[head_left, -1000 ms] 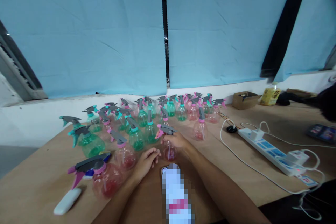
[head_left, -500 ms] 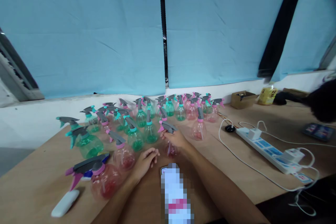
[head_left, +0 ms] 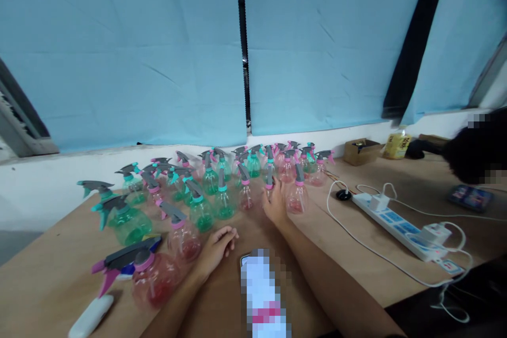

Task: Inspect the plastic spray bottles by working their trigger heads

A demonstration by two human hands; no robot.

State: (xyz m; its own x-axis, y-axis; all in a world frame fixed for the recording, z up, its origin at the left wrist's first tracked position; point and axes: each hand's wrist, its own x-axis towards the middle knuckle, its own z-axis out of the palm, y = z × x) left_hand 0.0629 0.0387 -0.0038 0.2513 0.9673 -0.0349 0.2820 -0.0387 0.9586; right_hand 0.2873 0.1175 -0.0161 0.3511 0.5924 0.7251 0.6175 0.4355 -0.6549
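Note:
My right hand [head_left: 275, 205] is around a clear pink spray bottle [head_left: 270, 186] with a grey head. Its thumb and fingers are on either side of the bottle's neck, and the hand hides the lower body. To its right stands another pink spray bottle [head_left: 298, 198], to its left a smaller-looking pink one [head_left: 246, 198]. My left hand [head_left: 217, 248] rests on the table, fingers loosely curled and a little apart from the thumb, with nothing seen in it. Closest to it is a pink spray bottle [head_left: 185, 243]. A phone [head_left: 259, 280], its screen blurred out, lies between my forearms.
Green and pink spray bottles stand in rows toward the wall, among them a green one [head_left: 130, 224]. A white case [head_left: 91, 317] lies front left. On the right are a power strip [head_left: 400, 227] with cables, a cardboard box [head_left: 361, 153], a yellow-labelled bottle [head_left: 397, 145] and another person's head [head_left: 481, 148].
My right hand has moved forward and slightly right with the pink spray bottle, setting it in line between two others; its head has turned. My left hand has stayed in place.

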